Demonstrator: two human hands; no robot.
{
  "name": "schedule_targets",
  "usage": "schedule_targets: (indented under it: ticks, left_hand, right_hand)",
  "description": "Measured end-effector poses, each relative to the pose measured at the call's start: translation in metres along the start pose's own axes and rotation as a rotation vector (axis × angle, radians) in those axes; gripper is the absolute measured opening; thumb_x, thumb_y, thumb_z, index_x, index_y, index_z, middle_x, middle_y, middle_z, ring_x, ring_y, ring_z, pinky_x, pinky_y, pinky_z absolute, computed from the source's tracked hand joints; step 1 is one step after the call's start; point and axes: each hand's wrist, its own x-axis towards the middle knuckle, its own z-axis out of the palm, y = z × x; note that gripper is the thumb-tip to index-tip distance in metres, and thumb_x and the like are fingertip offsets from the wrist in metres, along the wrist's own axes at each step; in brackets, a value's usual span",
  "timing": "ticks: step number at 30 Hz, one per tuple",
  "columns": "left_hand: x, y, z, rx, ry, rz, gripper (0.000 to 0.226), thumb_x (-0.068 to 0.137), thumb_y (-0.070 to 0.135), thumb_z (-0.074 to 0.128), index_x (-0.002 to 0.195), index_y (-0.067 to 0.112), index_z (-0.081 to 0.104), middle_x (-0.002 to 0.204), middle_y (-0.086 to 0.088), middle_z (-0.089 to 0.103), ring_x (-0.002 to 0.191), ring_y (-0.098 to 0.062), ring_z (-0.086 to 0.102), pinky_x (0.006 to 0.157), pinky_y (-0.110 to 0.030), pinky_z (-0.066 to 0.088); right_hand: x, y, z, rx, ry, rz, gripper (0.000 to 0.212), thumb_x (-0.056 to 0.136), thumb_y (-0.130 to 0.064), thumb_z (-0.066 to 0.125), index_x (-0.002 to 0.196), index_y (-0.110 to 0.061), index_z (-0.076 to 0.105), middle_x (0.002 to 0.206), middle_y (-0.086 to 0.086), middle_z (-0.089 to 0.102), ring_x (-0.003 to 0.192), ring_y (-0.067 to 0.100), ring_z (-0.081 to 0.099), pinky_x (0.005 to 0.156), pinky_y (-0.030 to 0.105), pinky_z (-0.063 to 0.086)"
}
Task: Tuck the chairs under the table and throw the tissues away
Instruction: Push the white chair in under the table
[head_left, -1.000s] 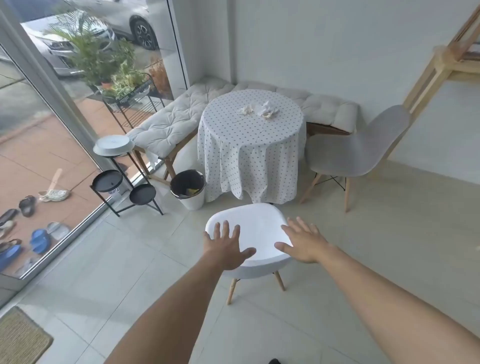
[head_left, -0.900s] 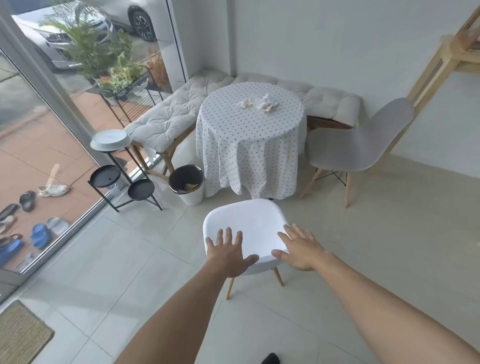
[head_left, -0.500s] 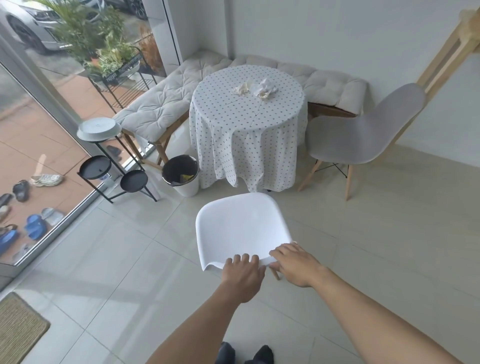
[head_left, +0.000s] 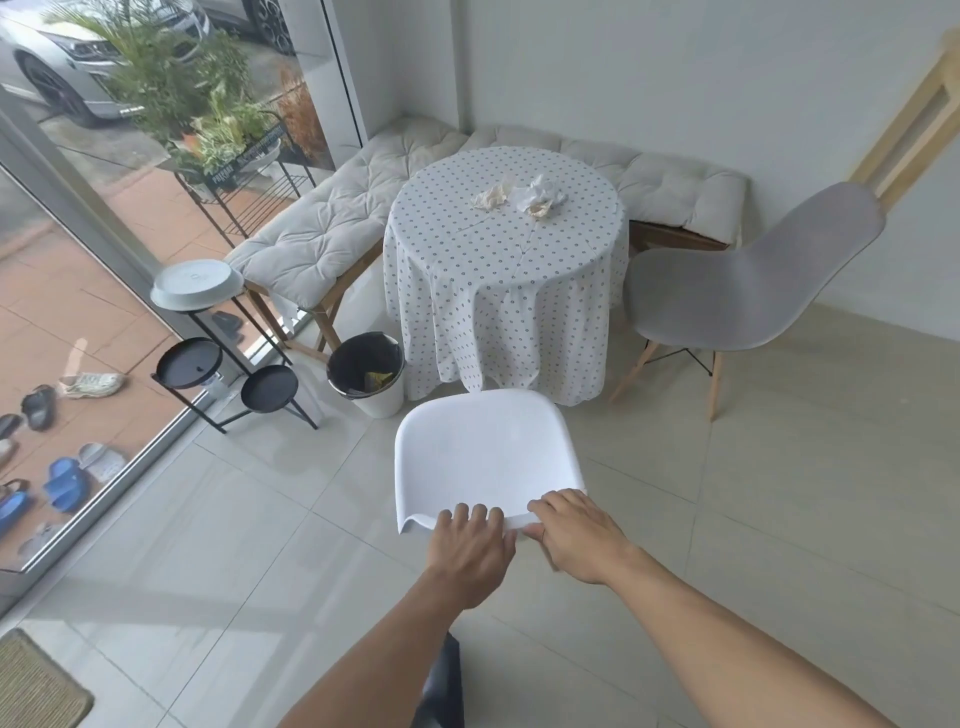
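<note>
Both arms reach forward and down; the left hand (head_left: 470, 553) and right hand (head_left: 576, 538) curl over the top edge of the white moulded plastic chair (head_left: 485, 457), gripping it. It stands just before the round bench in a dotted cloth (head_left: 504, 270), where crumpled white tissues (head_left: 537, 195) lie.

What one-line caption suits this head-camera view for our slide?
Both hands, left and right, grip the white chair facing the table.
</note>
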Motion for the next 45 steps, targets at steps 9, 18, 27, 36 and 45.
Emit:
schedule_targets:
  ticks: [9, 18, 27, 36, 45]
  left_hand:
    - [0.081, -0.105, -0.026, 0.036, 0.012, 0.089, 0.050, 0.108, 0.051, 0.019, 0.111, 0.015, 0.054, 0.108, -0.007, 0.064, 0.100, -0.035, 0.058, 0.092, -0.046, 0.041]
    - [0.175, -0.200, -0.059, 0.115, -0.015, 0.201, 0.052, 0.108, 0.053, 0.020, 0.121, 0.016, 0.054, 0.115, -0.007, 0.065, 0.107, -0.035, 0.057, 0.098, -0.046, 0.042]
    - [0.248, -0.253, -0.084, 0.146, -0.043, 0.250, 0.053, 0.108, 0.056, 0.020, 0.123, 0.018, 0.053, 0.120, -0.008, 0.066, 0.114, -0.035, 0.057, 0.099, -0.049, 0.040]
    - [0.302, -0.265, -0.100, 0.149, -0.092, 0.265, 0.055, 0.108, 0.057, 0.020, 0.132, 0.019, 0.051, 0.129, -0.009, 0.064, 0.123, -0.037, 0.055, 0.105, -0.050, 0.038]
    - [0.330, -0.263, -0.111, 0.129, -0.163, 0.245, 0.058, 0.107, 0.058, 0.020, 0.140, 0.020, 0.049, 0.137, -0.010, 0.062, 0.128, -0.036, 0.052, 0.108, -0.050, 0.037]
  right_hand:
    - [0.107, -0.031, -0.031, 0.069, 0.032, 0.125, 0.041, 0.108, -0.050, 0.035, 0.115, -0.015, 0.056, 0.118, 0.004, 0.061, 0.117, 0.028, 0.051, 0.106, 0.038, 0.039]
    - [0.213, -0.051, -0.071, 0.223, 0.053, 0.289, 0.040, 0.106, -0.052, 0.045, 0.101, -0.014, 0.059, 0.111, 0.005, 0.067, 0.116, 0.027, 0.053, 0.095, 0.036, 0.041]
    - [0.286, -0.051, -0.090, 0.290, 0.122, 0.374, 0.041, 0.104, -0.052, 0.048, 0.080, -0.018, 0.046, 0.098, 0.006, 0.068, 0.108, 0.030, 0.056, 0.090, 0.041, 0.047]
    - [0.328, -0.030, -0.104, 0.296, 0.135, 0.436, 0.042, 0.104, -0.051, 0.050, 0.083, -0.015, 0.051, 0.101, 0.007, 0.067, 0.108, 0.032, 0.056, 0.084, 0.038, 0.044]
    - [0.345, -0.019, -0.121, 0.307, 0.089, 0.520, 0.046, 0.103, -0.054, 0.050, 0.085, -0.012, 0.054, 0.098, 0.005, 0.063, 0.104, 0.028, 0.056, 0.072, 0.034, 0.038]
